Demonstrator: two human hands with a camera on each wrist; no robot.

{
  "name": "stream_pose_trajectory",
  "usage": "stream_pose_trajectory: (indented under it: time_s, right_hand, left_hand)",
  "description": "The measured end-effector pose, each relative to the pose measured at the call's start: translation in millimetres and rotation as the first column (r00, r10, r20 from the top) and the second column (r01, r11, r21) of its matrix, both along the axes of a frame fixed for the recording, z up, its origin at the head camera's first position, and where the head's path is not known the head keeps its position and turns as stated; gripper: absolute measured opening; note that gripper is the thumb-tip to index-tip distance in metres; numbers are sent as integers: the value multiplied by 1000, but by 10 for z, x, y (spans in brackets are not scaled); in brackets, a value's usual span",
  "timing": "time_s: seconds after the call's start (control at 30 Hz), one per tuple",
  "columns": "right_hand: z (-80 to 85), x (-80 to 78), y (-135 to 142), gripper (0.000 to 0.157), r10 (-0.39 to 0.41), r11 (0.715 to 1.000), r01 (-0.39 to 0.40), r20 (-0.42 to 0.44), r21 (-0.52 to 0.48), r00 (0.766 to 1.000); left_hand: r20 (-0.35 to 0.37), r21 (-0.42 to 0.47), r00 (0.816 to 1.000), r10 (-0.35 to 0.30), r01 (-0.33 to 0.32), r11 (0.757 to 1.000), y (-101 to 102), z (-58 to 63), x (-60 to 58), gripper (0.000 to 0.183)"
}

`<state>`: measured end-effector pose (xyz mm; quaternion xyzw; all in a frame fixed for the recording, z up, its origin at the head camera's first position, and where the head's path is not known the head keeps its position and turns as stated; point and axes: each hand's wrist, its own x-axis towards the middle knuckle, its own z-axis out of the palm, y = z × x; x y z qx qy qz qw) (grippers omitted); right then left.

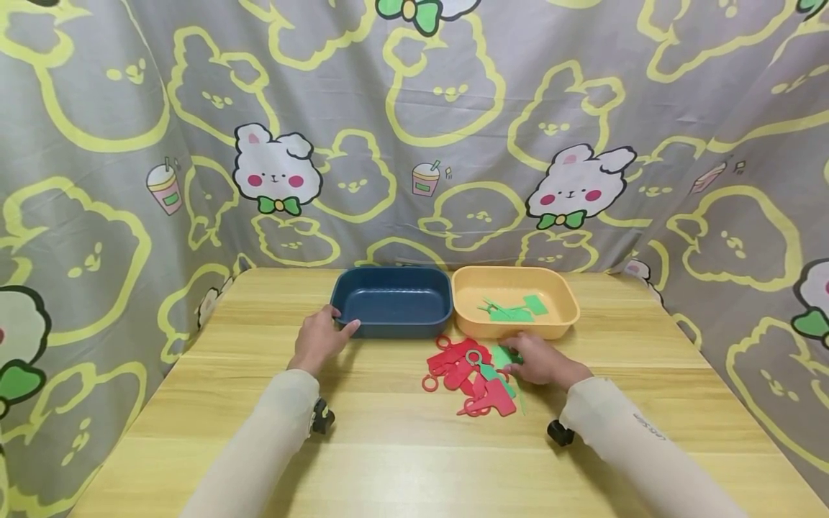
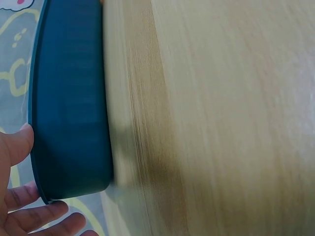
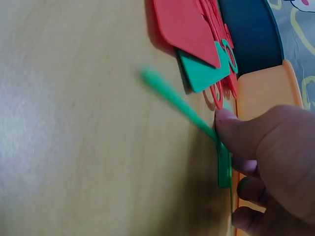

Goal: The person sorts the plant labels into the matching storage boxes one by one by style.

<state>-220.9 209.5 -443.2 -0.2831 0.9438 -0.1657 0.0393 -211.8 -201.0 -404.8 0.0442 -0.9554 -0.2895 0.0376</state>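
My left hand point(image 1: 322, 338) rests at the left front corner of a dark blue bin point(image 1: 388, 331). Its thumb touches the rim and the other fingers spread loosely past the corner. In front of the yellow bin point(image 1: 512, 331), my right hand point(image 1: 540, 358) pinches a flat green plastic piece point(image 3: 224, 169) between thumb and fingers. A thin green stem point(image 3: 177, 104) slants away from that grip, blurred at its tip. Beside this hand lies a pile of flat red plastic pieces point(image 1: 463, 365), some with rings, and a green ringed piece point(image 1: 488, 370) lies among them.
The two bins stand side by side at the back of the wooden table point(image 1: 401, 460). Several green pieces point(image 1: 512, 314) lie inside the yellow bin. Behind and along both sides hangs a grey cartoon-print curtain point(image 1: 363, 86).
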Motion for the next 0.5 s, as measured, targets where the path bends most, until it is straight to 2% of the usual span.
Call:
stream_pose_trajectory:
  time_s: [0.1,0.3,0.37,0.5]
  right_hand:
    - [-3,0,12,43,-26,1000,26,27,13,999]
    - [19,6,29,40,-76,996,78,48,-33,996]
    - [33,19,35,35,-72,995,75,49,-59,996]
    - [74,45,33,16,-62,986,73,80,-149,995]
  left_hand:
    - [0,1,1000,0,0,1000,7,-1,-3,56]
    - [-5,3,1000,-4,4,1000,10,-12,-6,55]
    - [-7,1,1000,-3,3,1000,9,-18,-8,55]
    - [-8,0,1000,-1,1,1000,7,-17,-7,56]
